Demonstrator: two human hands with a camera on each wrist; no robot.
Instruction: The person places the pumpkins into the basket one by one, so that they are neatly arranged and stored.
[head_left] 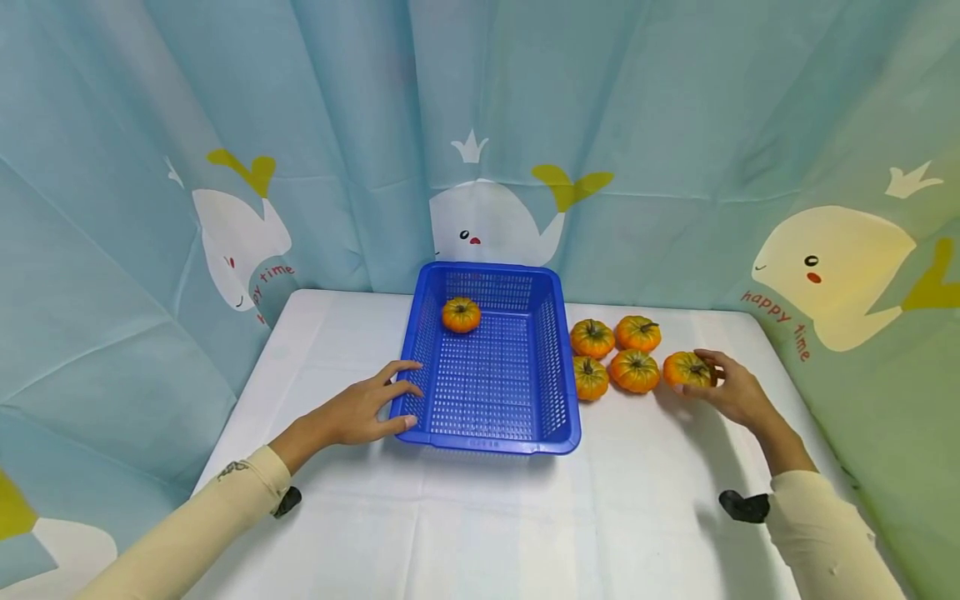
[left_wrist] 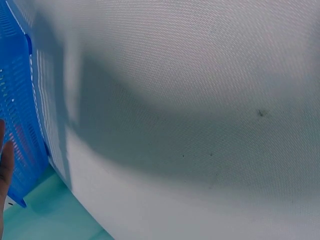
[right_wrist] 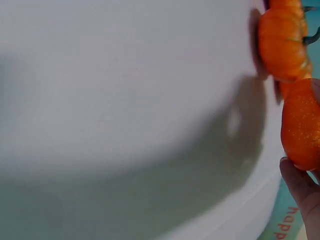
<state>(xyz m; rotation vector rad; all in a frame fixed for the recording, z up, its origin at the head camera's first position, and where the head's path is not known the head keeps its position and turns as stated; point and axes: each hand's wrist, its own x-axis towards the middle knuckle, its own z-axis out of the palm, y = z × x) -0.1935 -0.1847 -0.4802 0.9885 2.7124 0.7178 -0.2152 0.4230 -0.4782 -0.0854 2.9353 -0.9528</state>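
Note:
My right hand [head_left: 731,390] grips a small orange pumpkin [head_left: 687,369] from its right side, fingers behind and thumb in front. In the right wrist view the same pumpkin [right_wrist: 301,127] shows at the right edge, with a fingertip under it. Whether it touches the table I cannot tell. My left hand [head_left: 371,407] rests at the left rim of a blue plastic basket [head_left: 486,446], its fingers spread and reaching over the edge. Only a bit of that hand [left_wrist: 5,167] appears in the left wrist view. One pumpkin [head_left: 461,315] lies inside the basket, towards its back left.
Several more pumpkins [head_left: 634,371] sit clustered on the table between the basket and my right hand. A white cloth [head_left: 495,525] covers the table. Blue-green curtains [head_left: 675,125] with whale prints hang at the back and sides.

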